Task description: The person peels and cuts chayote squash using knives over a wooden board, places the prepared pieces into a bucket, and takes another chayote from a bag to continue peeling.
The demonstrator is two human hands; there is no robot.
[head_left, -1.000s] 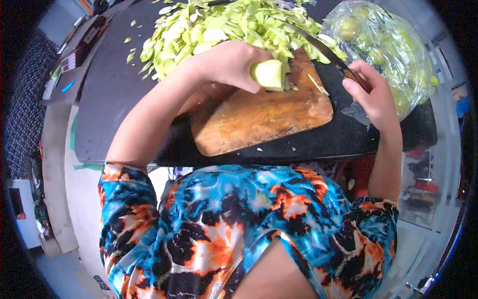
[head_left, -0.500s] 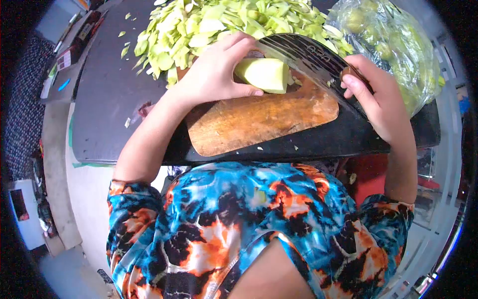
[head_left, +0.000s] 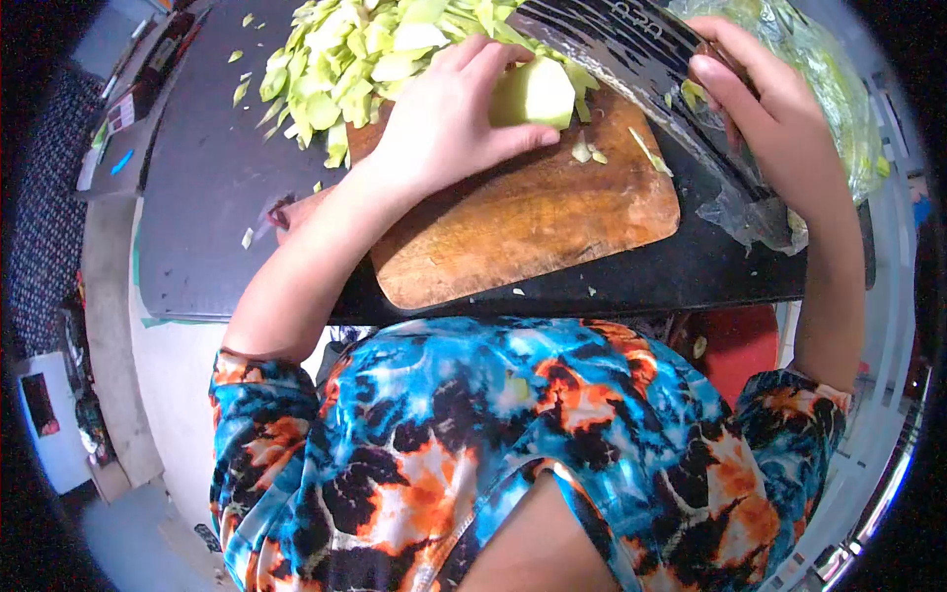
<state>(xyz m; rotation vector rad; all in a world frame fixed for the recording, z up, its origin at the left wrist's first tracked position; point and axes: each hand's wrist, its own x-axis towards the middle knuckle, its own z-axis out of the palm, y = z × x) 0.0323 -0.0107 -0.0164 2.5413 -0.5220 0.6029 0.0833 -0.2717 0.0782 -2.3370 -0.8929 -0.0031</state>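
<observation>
My left hand (head_left: 444, 123) is closed around a thick, pale green peeled vegetable (head_left: 538, 94), its cut end facing right. The vegetable lies at the far side of a wooden cutting board (head_left: 523, 232). In my right hand (head_left: 774, 118) is the handle of a wide cleaver (head_left: 617, 59). Its blade is raised, apart from the vegetable, and slants over the board's far right corner. Small slivers (head_left: 587, 148) lie on the board near the cut end. Behind my left hand, a large heap of pale green slices (head_left: 340, 74) reaches the board's far edge.
A clear plastic bag (head_left: 834, 89) with green pieces in it lies at the right, partly behind my right hand. Scraps dot the black table (head_left: 212, 187). The table's front edge runs close to my body. A red object (head_left: 735, 345) is below the table at right.
The cleaver has moved up and away from the vegetable, and my right hand has shifted right. My left hand and the vegetable have moved slightly up and right.
</observation>
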